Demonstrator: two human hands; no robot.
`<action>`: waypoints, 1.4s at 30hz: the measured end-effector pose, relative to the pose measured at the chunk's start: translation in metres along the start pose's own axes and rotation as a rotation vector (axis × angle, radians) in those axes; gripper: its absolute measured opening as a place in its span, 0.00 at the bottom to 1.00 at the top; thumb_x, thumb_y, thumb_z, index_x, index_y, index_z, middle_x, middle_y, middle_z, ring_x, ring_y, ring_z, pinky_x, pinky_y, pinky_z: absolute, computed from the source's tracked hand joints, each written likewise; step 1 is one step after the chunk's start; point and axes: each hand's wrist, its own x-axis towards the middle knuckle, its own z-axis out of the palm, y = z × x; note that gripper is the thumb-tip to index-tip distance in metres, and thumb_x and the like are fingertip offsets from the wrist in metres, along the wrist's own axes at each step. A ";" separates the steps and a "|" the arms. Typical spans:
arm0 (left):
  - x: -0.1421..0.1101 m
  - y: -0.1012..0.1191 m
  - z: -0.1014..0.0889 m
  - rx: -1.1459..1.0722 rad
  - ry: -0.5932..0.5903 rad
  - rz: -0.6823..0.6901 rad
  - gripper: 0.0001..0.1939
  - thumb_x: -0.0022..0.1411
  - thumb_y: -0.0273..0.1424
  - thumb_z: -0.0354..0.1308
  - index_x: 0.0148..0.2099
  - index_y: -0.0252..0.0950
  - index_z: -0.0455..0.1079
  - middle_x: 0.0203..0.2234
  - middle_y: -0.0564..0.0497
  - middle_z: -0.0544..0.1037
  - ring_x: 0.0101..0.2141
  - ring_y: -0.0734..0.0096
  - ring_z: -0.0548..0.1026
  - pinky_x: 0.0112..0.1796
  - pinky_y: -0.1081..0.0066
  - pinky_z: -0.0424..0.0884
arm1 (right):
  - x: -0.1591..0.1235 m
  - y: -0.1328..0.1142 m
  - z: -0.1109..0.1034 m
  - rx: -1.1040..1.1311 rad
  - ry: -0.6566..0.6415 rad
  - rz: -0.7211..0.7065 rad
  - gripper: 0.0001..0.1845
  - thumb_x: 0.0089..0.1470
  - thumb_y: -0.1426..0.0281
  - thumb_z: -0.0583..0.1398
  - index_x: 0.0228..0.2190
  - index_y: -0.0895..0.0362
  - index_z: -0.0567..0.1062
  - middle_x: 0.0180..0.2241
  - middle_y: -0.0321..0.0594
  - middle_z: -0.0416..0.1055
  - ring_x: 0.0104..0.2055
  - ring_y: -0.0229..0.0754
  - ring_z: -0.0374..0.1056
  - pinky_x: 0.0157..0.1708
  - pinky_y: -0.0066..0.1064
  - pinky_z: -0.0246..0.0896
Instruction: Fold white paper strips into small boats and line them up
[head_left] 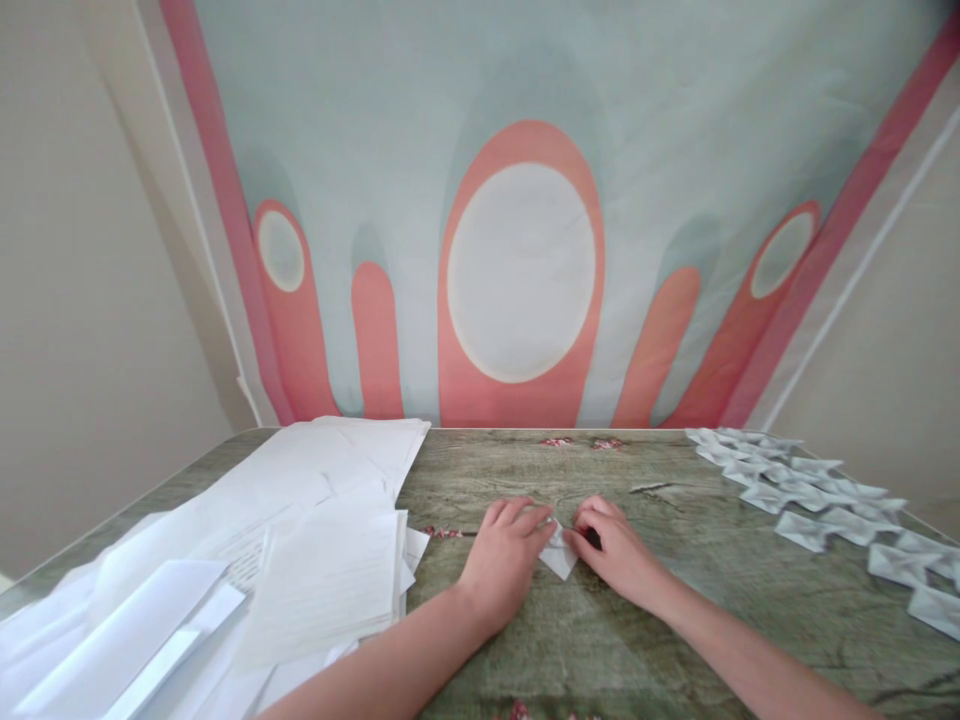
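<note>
A small white folded paper point(557, 560) lies on the wooden-patterned tabletop between my two hands, one corner pointing toward me. From the left, my left hand point(506, 550) holds it, fingers bent over its edge and partly covering it. At the opposite side, my right hand point(611, 545) has thumb and fingers curled together at the paper's right edge. Part of the paper's upper side is hidden behind the fingers. Closest to my left hand is a stack of white sheets point(326, 580), some with faint printed lines.
More loose white paper point(300, 460) spreads over the table's left side, with folded strips point(142, 630) in front. Several folded paper pieces point(814, 490) lie in rows at the right. Behind the table point(480, 470) hangs a pale backdrop point(405, 130) with coral arches.
</note>
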 end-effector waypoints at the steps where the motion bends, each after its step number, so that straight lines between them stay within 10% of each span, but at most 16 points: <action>1: 0.000 0.001 0.000 0.039 -0.019 0.035 0.16 0.62 0.25 0.49 0.52 0.41 0.63 0.53 0.53 0.66 0.54 0.62 0.58 0.52 0.61 0.52 | 0.000 0.000 0.000 0.002 0.000 0.000 0.09 0.51 0.69 0.56 0.20 0.55 0.65 0.29 0.39 0.65 0.35 0.42 0.62 0.36 0.33 0.57; 42: -0.001 0.007 0.007 0.145 -0.096 0.074 0.10 0.63 0.27 0.48 0.45 0.34 0.67 0.40 0.45 0.74 0.42 0.63 0.70 0.44 0.64 0.65 | 0.004 0.001 -0.001 0.016 -0.028 0.045 0.12 0.51 0.64 0.58 0.20 0.55 0.68 0.28 0.38 0.65 0.34 0.42 0.62 0.36 0.33 0.56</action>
